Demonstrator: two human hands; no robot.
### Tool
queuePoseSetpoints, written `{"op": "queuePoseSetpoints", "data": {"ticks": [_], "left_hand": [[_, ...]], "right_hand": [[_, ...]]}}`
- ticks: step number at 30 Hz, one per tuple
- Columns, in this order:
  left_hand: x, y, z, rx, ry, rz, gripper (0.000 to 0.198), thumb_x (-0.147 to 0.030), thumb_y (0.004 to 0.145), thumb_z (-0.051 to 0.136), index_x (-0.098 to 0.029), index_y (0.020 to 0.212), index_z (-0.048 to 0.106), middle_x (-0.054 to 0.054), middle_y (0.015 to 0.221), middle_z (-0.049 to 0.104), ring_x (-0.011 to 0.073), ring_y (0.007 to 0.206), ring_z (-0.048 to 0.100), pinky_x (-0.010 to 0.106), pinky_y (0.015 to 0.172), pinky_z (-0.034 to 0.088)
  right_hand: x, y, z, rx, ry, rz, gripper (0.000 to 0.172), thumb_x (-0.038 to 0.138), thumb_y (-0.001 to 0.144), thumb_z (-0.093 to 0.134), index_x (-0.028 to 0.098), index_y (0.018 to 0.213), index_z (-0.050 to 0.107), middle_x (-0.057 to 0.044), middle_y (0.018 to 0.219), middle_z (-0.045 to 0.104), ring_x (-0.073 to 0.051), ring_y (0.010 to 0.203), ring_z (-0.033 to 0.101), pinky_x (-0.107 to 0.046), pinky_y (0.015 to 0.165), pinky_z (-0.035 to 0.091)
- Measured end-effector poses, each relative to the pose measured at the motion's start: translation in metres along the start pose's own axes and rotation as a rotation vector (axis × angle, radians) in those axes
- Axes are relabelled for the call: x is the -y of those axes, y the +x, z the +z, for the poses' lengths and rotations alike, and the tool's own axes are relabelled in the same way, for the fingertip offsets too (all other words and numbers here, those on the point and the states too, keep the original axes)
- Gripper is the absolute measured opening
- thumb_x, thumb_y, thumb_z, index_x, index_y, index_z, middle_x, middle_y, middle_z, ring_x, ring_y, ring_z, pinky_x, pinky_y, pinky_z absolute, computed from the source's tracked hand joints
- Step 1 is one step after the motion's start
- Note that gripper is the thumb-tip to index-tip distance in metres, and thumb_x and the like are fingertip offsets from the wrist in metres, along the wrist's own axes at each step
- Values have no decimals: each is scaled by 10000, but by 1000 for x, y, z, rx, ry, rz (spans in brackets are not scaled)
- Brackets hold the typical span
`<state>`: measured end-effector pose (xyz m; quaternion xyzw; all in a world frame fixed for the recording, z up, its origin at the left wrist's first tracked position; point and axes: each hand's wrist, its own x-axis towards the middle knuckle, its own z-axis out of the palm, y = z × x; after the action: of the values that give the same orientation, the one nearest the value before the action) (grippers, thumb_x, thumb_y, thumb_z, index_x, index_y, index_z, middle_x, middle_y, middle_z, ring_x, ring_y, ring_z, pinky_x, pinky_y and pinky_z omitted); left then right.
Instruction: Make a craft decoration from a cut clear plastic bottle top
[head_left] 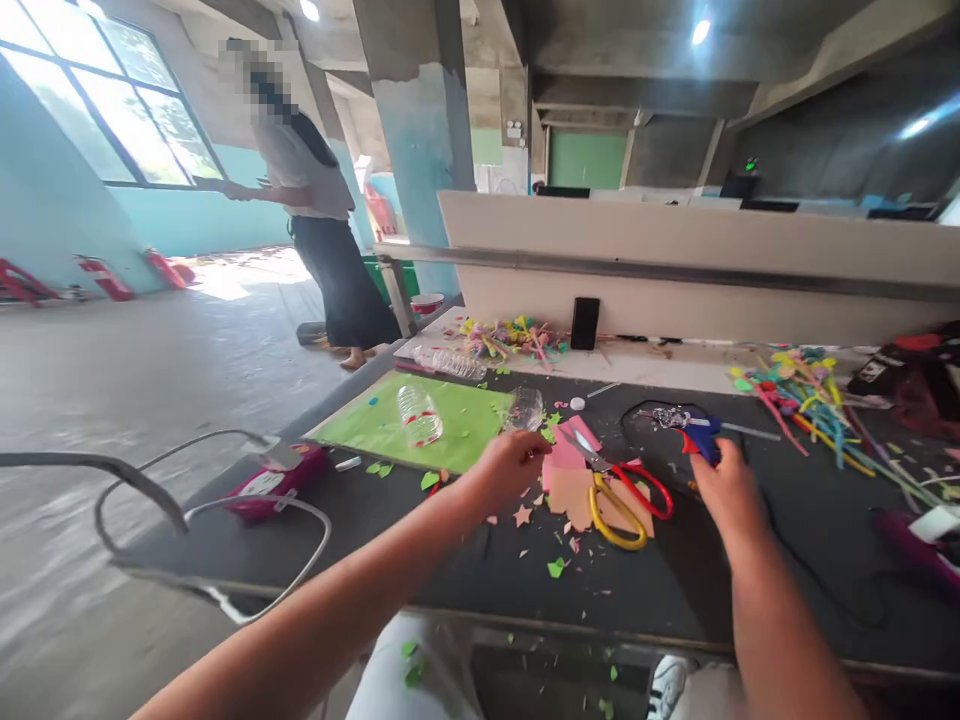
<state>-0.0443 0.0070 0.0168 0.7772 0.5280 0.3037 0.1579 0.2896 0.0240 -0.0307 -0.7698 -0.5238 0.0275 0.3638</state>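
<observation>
My right hand (pixel 724 490) is wrapped round the handle of a blue glue gun (pixel 703 437) with an orange-red trigger. Its nozzle end is over a small silvery, crumpled-looking heap (pixel 670 417). My left hand (pixel 519 457) is closed, fingers curled, just in front of a clear cut plastic bottle piece (pixel 525 408); whether it grips anything is hidden. Between my hands, scissors (pixel 611 490) with one red and one yellow handle loop lie on pink paper (pixel 566 455) and peach paper (pixel 570 500). A clear bottle piece (pixel 420 415) rests on green paper (pixel 360 425).
Paper scraps and a peach star (pixel 523 515) litter the dark tabletop (pixel 480 580). Colourful craft stems (pixel 814 405) lie right, more (pixel 517 337) at the back. A black phone-like slab (pixel 585 323) leans there. Power strips with cables (pixel 274 485) sit left. A person (pixel 315 190) stands beyond.
</observation>
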Motion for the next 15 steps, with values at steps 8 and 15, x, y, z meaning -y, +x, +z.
{"op": "queuePoseSetpoints", "data": {"ticks": [8,15], "left_hand": [[40,-67,-73,-121,267,-253,183,-191,817,522,-176,821,704,15,765,700,148,715,606,240,669,403],[59,-93,-60,27,291,-268,176,-208,845,512,-214,880,684,31,930,726,195,888,646,265,768,432]], "right_hand": [[-15,12,9,264,-329,74,486,420,893,442,183,1309,519,-200,1157,699,-406,1062,666,-518,885,480],[-5,8,6,273,-396,107,468,399,901,392,186,1286,551,-182,1311,627,-396,1187,596,-602,956,436]]}}
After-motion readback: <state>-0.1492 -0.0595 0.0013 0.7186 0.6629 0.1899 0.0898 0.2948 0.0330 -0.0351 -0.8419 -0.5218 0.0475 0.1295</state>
